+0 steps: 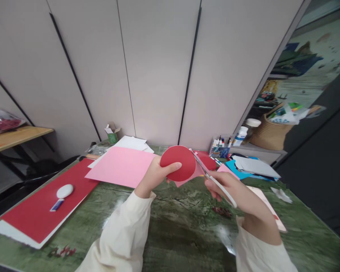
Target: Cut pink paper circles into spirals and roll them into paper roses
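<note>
My left hand (155, 174) pinches a red paper circle (179, 158), its thumb lying across the front. Pink paper (184, 182) shows behind the circle's lower and right edge, held together with it. In my right hand (222, 185) is a pair of scissors (221, 188) with white handles. Their blades meet the pink paper at the circle's right edge. Whether the blades are parted is too small to tell. Both hands are raised above the green table (184, 226).
A pink sheet (120, 164) and white papers (130, 142) lie left of centre. Farther left, a red sheet (48, 204) bears a white oval object (65, 191) and an eraser (57, 205). At right are a pen box (219, 148), a white bottle (240, 136), blue paper (235, 169) and a phone-like slab (268, 204).
</note>
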`<state>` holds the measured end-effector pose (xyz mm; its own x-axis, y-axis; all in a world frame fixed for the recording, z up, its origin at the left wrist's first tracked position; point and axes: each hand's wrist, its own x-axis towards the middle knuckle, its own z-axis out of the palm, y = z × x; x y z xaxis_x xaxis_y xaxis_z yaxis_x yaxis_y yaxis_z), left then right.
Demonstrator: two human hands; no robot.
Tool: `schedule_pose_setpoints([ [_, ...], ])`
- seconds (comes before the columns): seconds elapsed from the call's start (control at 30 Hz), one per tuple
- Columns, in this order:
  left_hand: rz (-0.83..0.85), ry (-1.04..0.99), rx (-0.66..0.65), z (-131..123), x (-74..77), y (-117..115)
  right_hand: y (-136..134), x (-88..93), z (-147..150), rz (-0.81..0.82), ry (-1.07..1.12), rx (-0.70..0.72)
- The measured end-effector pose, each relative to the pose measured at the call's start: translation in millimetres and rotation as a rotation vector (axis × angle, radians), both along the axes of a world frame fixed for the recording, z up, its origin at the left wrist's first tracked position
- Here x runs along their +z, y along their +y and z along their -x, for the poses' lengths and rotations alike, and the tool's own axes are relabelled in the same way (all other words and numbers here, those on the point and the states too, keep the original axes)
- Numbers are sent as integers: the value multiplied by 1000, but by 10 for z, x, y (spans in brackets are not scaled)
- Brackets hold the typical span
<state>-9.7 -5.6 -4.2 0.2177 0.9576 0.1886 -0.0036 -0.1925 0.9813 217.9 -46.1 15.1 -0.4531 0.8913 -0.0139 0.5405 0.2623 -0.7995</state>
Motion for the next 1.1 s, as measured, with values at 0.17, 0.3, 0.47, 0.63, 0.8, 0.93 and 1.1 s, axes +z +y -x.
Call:
schedule_pose_setpoints([
  [0.17, -6, 9, 1, 13, -4, 11, -7, -19, -11, 3, 14, 9],
  [0.3, -10, -3, 7, 13, 3, 4, -7, -7, 1, 3, 27, 10],
  [0.47, -12, -14, 1, 7, 16, 0, 8, -5, 2, 13, 30, 14],
  [0.63, -5, -27, 15, 8, 6, 7, 18, -3, 3, 15, -1, 9],
  [0.8, 4, -95, 14, 4, 7, 30, 62, -22, -18, -16, -87, -57],
  [0.93, -31, -254, 94, 3, 20, 59, 205, -113, -56, -70, -154, -145],
  [1.1, -76, -443, 186, 10, 36, 79, 552, -451, 71, -204, -430, -168],
])
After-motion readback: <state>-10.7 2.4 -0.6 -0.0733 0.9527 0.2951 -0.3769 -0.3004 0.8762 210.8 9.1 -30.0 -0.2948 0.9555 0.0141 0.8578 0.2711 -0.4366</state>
